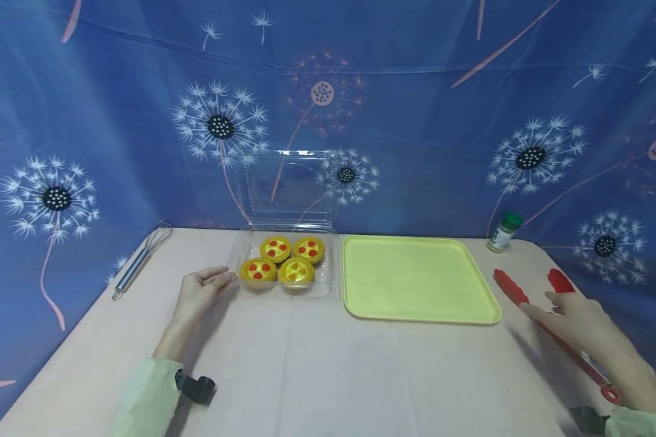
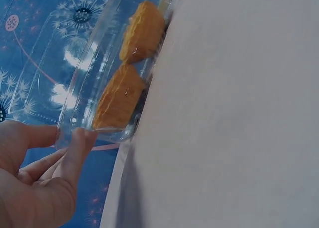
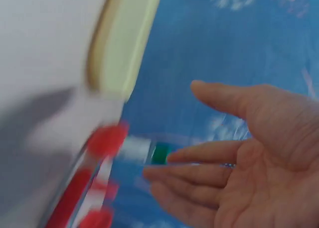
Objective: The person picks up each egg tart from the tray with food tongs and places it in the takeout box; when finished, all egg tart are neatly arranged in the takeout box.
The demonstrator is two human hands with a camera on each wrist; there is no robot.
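My left hand (image 1: 197, 297) pinches the left edge of a clear plastic clamshell container (image 1: 330, 267) between thumb and fingers. The container's lid (image 1: 290, 188) stands raised at the back. Inside sit several egg tarts (image 1: 297, 272), most topped with red pieces; two show from the side as orange fluted tarts (image 2: 119, 96) in the left wrist view. Over at the right, my right hand (image 1: 590, 325) hovers above red-tipped tongs (image 1: 509, 285) with its fingers extended. In the right wrist view that hand (image 3: 259, 163) is apart from the tongs (image 3: 75, 188).
A yellow tray (image 1: 415, 279) lies just right of the container. Behind the tongs, a green-capped seasoning jar (image 1: 504, 233) stands near the back edge. A whisk (image 1: 142, 261) lies at the far left. Blue dandelion-print cloth (image 1: 415, 121) hangs behind the table.
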